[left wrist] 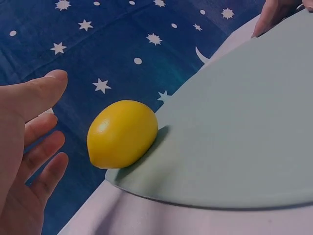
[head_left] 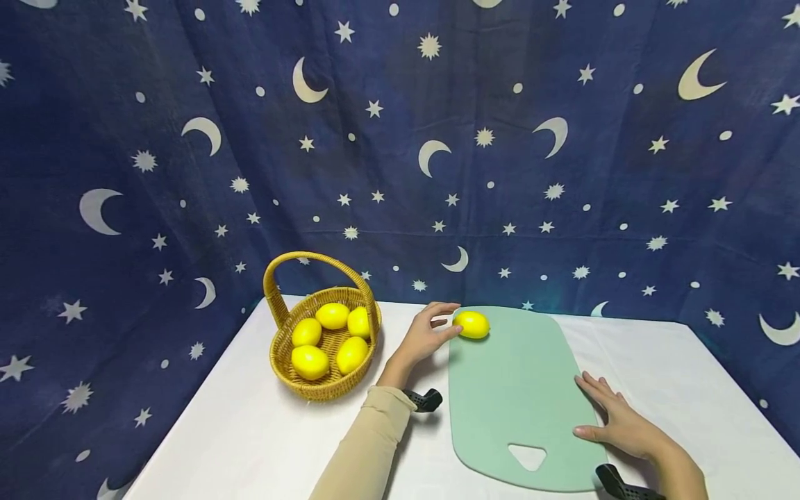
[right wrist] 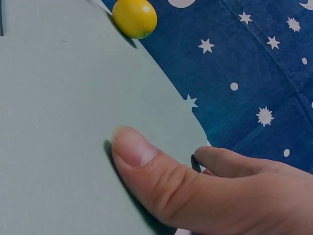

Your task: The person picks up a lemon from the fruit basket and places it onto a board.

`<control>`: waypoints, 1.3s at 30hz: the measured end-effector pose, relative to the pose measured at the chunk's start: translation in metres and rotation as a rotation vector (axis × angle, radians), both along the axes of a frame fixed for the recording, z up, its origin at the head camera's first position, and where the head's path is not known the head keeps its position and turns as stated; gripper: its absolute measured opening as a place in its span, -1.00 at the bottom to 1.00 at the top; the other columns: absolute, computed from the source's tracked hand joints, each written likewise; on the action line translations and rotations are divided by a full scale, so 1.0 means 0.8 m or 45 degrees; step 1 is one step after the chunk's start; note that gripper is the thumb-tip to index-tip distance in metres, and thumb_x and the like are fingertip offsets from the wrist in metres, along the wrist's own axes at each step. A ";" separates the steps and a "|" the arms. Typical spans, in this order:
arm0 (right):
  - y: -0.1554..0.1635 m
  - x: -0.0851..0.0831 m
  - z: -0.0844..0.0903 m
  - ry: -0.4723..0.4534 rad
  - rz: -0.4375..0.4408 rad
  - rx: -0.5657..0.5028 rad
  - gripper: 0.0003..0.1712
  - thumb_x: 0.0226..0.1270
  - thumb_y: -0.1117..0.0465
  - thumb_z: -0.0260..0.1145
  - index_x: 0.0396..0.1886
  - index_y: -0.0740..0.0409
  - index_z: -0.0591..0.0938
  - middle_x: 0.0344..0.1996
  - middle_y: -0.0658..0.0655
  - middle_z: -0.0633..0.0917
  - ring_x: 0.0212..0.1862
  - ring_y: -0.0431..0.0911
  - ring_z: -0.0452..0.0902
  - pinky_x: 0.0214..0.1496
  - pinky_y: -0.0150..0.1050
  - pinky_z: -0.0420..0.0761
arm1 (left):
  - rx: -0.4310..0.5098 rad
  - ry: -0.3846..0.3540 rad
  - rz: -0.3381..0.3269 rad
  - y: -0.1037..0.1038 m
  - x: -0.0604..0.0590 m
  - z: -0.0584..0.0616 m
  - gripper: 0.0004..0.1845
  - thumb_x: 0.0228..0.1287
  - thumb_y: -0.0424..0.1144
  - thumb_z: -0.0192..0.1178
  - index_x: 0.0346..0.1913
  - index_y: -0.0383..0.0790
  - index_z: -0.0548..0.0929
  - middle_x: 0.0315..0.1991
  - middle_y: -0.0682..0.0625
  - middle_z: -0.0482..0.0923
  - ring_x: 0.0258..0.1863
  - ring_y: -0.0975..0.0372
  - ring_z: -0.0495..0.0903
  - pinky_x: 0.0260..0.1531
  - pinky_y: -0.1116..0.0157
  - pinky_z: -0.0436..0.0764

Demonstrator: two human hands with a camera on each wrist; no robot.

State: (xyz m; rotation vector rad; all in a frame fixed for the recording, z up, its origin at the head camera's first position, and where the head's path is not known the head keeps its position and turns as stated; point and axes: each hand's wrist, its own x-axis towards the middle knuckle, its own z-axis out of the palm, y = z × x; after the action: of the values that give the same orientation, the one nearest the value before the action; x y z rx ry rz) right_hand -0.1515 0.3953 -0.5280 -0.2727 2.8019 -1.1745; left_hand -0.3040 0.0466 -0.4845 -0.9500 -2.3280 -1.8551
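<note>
A yellow lemon [head_left: 471, 325] lies on the far left corner of a pale green cutting board [head_left: 512, 389]. Just left of it is my left hand [head_left: 426, 335], thumb and fingers spread and relaxed. The left wrist view shows a gap between these fingers [left wrist: 46, 171] and the lemon [left wrist: 123, 134]. My right hand [head_left: 619, 422] rests at the board's right edge with fingers extended. In the right wrist view its thumb [right wrist: 142, 161] lies over the board's surface, while the other fingers are at the edge, partly hidden behind the thumb.
To the left stands a wicker basket [head_left: 312, 392] with a tall handle, holding several lemons [head_left: 310, 362]. Basket and board are on a white-covered table [head_left: 237, 430]. A dark blue curtain [head_left: 400, 160] with moons and stars hangs behind and along the left side.
</note>
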 end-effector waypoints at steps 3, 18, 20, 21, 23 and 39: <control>-0.001 -0.002 0.000 -0.006 0.012 -0.004 0.13 -0.06 0.03 0.48 0.37 0.52 0.13 0.36 0.63 -0.03 0.38 0.54 -0.39 0.30 0.43 -0.50 | -0.033 0.017 0.045 -0.006 -0.001 -0.011 -0.54 0.20 -0.28 0.29 0.18 -0.22 0.53 0.14 -0.15 0.49 0.19 0.04 0.47 0.19 0.11 0.51; 0.005 0.000 -0.005 0.044 0.048 0.015 0.07 0.01 0.11 0.45 0.37 0.54 0.10 0.34 0.67 -0.03 0.36 0.56 -0.43 0.29 0.40 -0.60 | -0.126 0.045 0.051 -0.040 0.029 -0.008 -0.54 0.19 -0.19 0.31 0.18 -0.10 0.55 0.12 0.02 0.52 0.19 0.21 0.47 0.18 0.30 0.50; 0.004 -0.001 -0.005 0.036 0.052 0.016 0.07 0.01 0.11 0.45 0.37 0.54 0.09 0.34 0.67 -0.04 0.36 0.56 -0.44 0.28 0.40 -0.59 | -0.131 0.041 0.049 -0.049 0.034 -0.005 -0.54 0.19 -0.19 0.31 0.18 -0.11 0.55 0.12 0.02 0.52 0.20 0.22 0.46 0.19 0.29 0.50; 0.004 -0.002 -0.005 0.026 0.051 0.018 0.08 0.02 0.11 0.45 0.37 0.54 0.09 0.34 0.67 -0.04 0.37 0.56 -0.45 0.28 0.40 -0.60 | -0.139 0.046 0.048 -0.053 0.037 -0.004 -0.54 0.20 -0.19 0.31 0.17 -0.11 0.55 0.12 0.03 0.52 0.19 0.23 0.46 0.19 0.29 0.50; 0.003 -0.002 -0.005 0.011 0.048 0.024 0.08 0.02 0.10 0.44 0.38 0.54 0.08 0.35 0.66 -0.05 0.37 0.54 -0.46 0.28 0.39 -0.61 | -0.154 0.054 0.041 -0.060 0.041 -0.002 -0.55 0.20 -0.18 0.30 0.18 -0.10 0.55 0.12 0.04 0.52 0.19 0.25 0.46 0.20 0.28 0.49; 0.004 -0.003 -0.006 0.014 0.053 0.044 0.08 0.04 0.10 0.43 0.38 0.52 0.06 0.34 0.67 -0.05 0.37 0.54 -0.48 0.27 0.38 -0.63 | -0.200 0.097 0.004 -0.103 0.067 0.030 -0.55 0.14 -0.26 0.34 0.14 -0.10 0.57 0.13 0.01 0.52 0.20 0.17 0.45 0.26 0.18 0.44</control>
State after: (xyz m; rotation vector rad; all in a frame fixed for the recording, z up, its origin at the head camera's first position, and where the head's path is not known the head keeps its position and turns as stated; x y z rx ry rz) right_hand -0.1541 0.3986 -0.5325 -0.3340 2.8084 -1.1179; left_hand -0.2508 -0.0359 -0.4609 -1.0121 -2.4566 -1.6245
